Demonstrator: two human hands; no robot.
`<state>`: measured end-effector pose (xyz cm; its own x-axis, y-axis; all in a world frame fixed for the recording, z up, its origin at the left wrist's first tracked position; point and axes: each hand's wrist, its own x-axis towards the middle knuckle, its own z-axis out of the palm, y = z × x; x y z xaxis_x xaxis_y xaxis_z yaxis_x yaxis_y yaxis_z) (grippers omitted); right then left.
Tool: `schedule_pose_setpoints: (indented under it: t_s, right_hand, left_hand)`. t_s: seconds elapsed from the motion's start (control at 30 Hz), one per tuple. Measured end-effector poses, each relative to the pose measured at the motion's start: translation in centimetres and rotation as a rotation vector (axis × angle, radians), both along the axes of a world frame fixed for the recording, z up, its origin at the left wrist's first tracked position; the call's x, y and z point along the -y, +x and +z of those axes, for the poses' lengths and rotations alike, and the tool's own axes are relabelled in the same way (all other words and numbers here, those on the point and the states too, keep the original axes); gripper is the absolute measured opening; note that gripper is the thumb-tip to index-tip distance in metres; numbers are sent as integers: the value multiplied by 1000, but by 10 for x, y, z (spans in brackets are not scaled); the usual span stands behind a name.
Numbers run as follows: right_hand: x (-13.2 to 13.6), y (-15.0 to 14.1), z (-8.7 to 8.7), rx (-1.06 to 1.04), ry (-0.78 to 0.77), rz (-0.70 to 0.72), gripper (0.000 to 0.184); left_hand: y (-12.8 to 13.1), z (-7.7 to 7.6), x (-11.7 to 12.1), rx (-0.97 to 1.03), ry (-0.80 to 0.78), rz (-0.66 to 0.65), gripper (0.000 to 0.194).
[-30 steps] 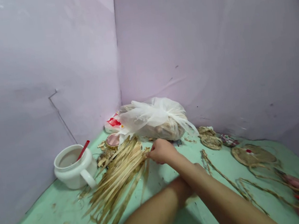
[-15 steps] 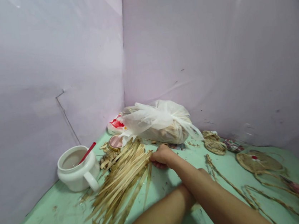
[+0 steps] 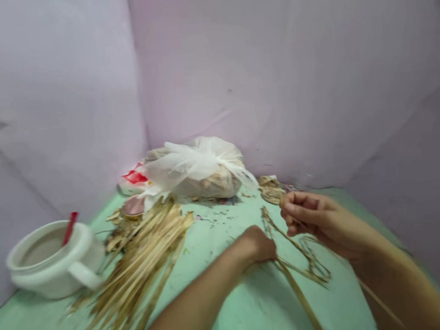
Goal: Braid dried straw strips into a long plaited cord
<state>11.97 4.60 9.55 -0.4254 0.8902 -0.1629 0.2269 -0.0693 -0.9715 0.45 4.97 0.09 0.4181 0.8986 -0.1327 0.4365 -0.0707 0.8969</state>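
Note:
My left hand (image 3: 257, 244) is closed in a fist just over the table. From its fingers a flat, dried leaf strip (image 3: 300, 296) runs toward the front edge of the view. To its right, my right hand (image 3: 314, 220) is raised with thumb and fingers pinched on a thin dried strip (image 3: 378, 300), part of which trails past the wrist. Between and below the hands lies a looped, twisted cord (image 3: 308, 261) of the same fibre. Left of the hands spreads a bundle of dried leaf strips (image 3: 144, 269); neither hand touches it.
A white pot (image 3: 56, 263) holding a red stick (image 3: 69, 228) stands at the left. A tied white plastic bag (image 3: 200, 170) lies at the back by the walls, near a round pinkish lid (image 3: 132, 205). A coiled fibre piece (image 3: 271, 190) sits behind my right hand.
My arms have uncrossed. My right hand has left the leaf bundle and moved right, bringing a strip with it. My view has turned rightward.

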Motion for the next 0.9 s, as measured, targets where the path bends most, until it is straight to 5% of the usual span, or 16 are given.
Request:
schedule_pose_setpoints:
  t_s: [0.17, 0.33, 0.9]
  right_hand:
    - [21, 54, -37, 348, 27, -103, 20]
    - [12, 53, -65, 509, 46, -171, 11]
    - [8, 43, -83, 590, 17, -86, 23]
  left_hand:
    - [-2, 6, 8, -88, -221, 112, 10]
    - [-4, 6, 6, -23, -350, 106, 8]
    - [-5, -1, 2, 19, -362, 54, 15]
